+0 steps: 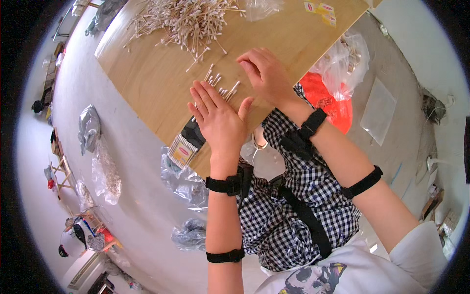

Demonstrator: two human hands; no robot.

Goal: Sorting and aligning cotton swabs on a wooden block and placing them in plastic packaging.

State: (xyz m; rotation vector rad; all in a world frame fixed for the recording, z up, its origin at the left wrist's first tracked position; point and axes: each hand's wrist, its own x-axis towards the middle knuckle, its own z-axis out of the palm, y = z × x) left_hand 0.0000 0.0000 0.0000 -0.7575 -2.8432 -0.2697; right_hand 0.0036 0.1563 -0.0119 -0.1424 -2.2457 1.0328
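Note:
My left hand lies palm down at the table's near edge, its fingers stretched out and its thumb apart. Just beyond its fingertips and beside its thumb are several loose cotton swabs, partly covered by the hand. To the right, my right hand hovers over the table with curled fingers, and no swab shows in it. A dark patterned piece sits left of my left wrist, partly hidden by the hand. Next to it is a pack of swabs with a yellow and white label. A large heap of swabs covers the far part.
On the wooden table, a clear plastic bag and several small yellow-white labels lie at the far side. A red bag and a clear bag stand right of the table. Plastic-wrapped bundles lie on the floor at left.

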